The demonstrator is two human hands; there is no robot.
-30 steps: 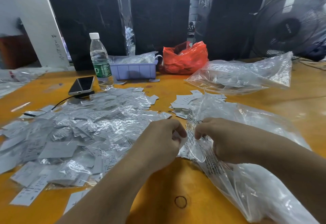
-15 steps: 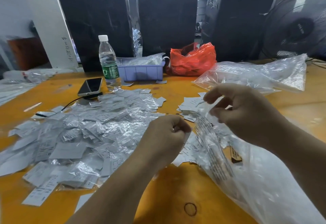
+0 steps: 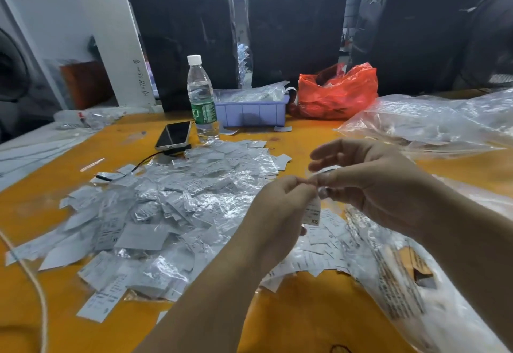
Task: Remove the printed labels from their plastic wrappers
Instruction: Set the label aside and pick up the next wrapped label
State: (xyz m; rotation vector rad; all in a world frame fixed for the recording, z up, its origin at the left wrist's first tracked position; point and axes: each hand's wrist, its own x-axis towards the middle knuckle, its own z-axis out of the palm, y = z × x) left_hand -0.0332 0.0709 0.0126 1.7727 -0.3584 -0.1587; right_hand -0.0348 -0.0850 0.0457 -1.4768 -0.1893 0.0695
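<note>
My left hand (image 3: 280, 208) and my right hand (image 3: 369, 183) meet above the orange table (image 3: 305, 311). Between them hangs a small printed label (image 3: 313, 212) marked "XS", still in its clear wrapper. The left hand pinches its top edge, and the right fingertips pinch the wrapper beside it. A broad heap of labels and empty wrappers (image 3: 155, 213) lies to the left. A smaller spread of loose labels (image 3: 322, 247) lies under my hands. A large clear bag (image 3: 402, 283) lies below my right forearm.
A water bottle (image 3: 202, 99), a phone (image 3: 173, 136) on a black cable, a lilac bin (image 3: 251, 112) and a red bag (image 3: 337, 93) stand at the back. Another clear bag (image 3: 433, 122) lies far right. Black wrapped boxes (image 3: 295, 27) line the rear.
My right hand has come back down and left from its raised position to meet my left hand. The wrapped label now hangs between the two hands.
</note>
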